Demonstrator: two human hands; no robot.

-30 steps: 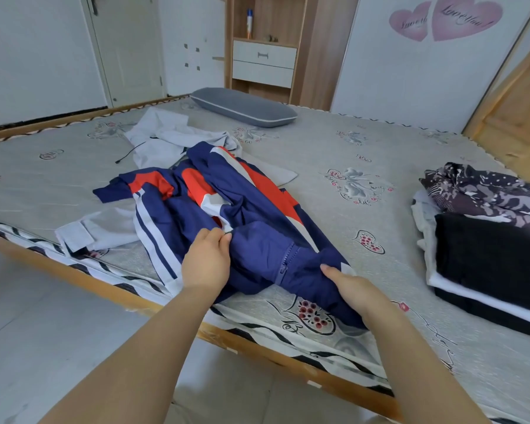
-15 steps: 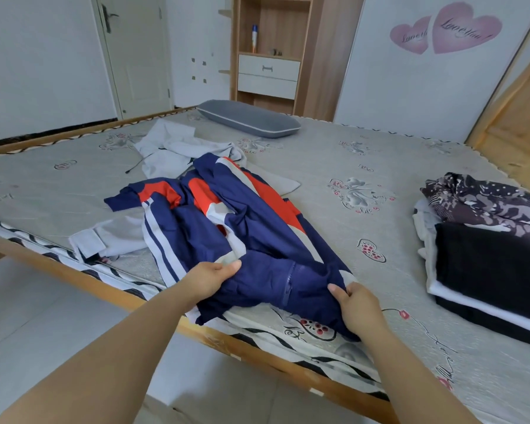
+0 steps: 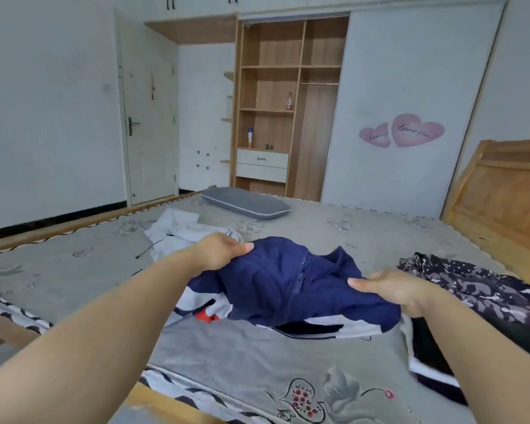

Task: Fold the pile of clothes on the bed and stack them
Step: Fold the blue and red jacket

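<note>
Left hand (image 3: 219,250): gripping the navy jacket (image 3: 291,286) at its 10 o'clock edge.
Right hand (image 3: 393,290): pinching its 3 o'clock edge.
Jacket: hanging above the bed (image 3: 257,356).
Folded stack (image 3: 487,295): lying at 3 o'clock.

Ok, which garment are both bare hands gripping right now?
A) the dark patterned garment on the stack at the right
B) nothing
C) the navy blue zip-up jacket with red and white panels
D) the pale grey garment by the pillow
C: the left hand and right hand each grip the navy blue zip-up jacket, raised off the bed.
</note>
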